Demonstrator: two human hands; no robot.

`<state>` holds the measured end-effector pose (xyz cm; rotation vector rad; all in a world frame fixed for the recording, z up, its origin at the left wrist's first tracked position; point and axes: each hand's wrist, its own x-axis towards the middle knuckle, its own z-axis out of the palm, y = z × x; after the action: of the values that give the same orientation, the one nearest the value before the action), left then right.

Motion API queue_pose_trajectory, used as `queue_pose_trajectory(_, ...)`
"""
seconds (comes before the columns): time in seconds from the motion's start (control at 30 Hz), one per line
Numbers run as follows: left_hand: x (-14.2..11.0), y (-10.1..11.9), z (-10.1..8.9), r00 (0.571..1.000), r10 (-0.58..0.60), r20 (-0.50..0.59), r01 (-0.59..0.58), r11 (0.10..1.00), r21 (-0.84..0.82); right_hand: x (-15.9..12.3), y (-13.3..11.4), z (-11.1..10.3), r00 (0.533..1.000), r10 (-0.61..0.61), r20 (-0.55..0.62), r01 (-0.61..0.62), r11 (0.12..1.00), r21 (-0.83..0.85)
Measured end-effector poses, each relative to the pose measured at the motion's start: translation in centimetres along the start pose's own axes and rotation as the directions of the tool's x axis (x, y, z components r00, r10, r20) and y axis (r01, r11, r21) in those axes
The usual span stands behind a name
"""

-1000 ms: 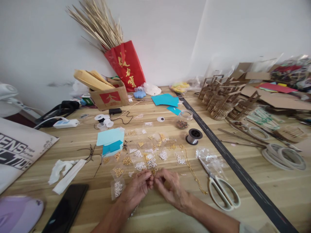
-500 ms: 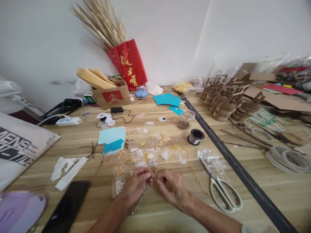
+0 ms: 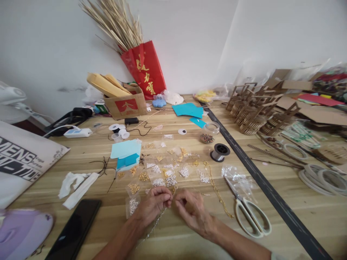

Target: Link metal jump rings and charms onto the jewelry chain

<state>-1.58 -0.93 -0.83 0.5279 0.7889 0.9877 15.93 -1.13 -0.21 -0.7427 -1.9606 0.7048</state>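
Note:
My left hand (image 3: pixel 154 204) is closed in a pinch near the middle of the table's front part. A thin silver chain (image 3: pixel 155 224) runs down from its fingers onto the wood. Close beside it, my right hand (image 3: pixel 193 209) has thumb and forefinger pressed together; whatever is in that pinch is too small to make out. A small gold ring (image 3: pixel 175 188) shows just beyond the fingertips. Small bags of silver findings (image 3: pixel 170 178) and gold findings (image 3: pixel 143 176) spread past both hands. To the right lies a gold chain (image 3: pixel 217 191).
White-handled scissors (image 3: pixel 253 216) and a crumpled clear bag (image 3: pixel 240 178) lie on the right, near a wire spool (image 3: pixel 220 152). A black phone (image 3: pixel 74 229) rests at front left. Woven baskets (image 3: pixel 257 108) stand at back right, a red bag (image 3: pixel 145 70) at the back.
My hands have moved slightly apart, and the silver chain below the left hand shows more. The whole view has shifted a little.

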Motion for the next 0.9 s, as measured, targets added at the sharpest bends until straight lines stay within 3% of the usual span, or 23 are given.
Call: queue_pose_trajectory(0.9, -0.02, -0.43, -0.1, 0.999, -0.022, 0.049, 0.021, 1.0, 0.011, -0.2, -0.14, 0.04, 1.0, 0.005, 0.004, -0.005, 1.0, 0.026)
